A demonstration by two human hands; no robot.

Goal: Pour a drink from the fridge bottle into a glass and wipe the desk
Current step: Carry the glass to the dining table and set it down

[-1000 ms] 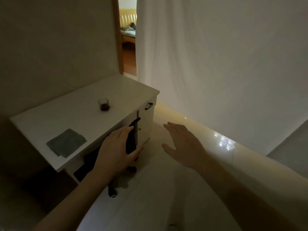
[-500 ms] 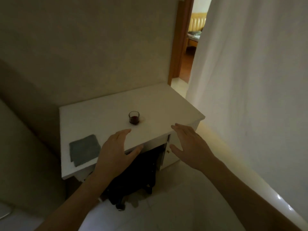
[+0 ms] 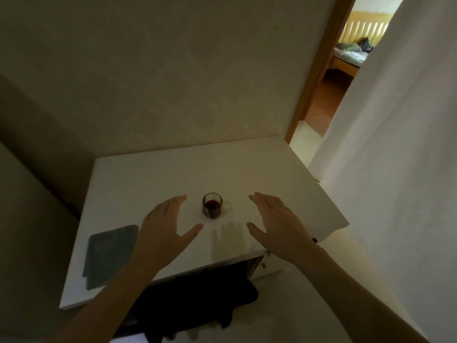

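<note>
Standing between left hand [image 3: 164, 230] and right hand [image 3: 277, 225]: glass [image 3: 212, 205].

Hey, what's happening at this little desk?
A person stands over a white desk with both hands out, palms down, holding nothing. The left hand and right hand are on either side of a small glass that already holds a dark drink. A grey cloth lies flat near the desk's left front corner, untouched. No bottle is in sight, so the pouring looks done and the wiping has not started.
</note>
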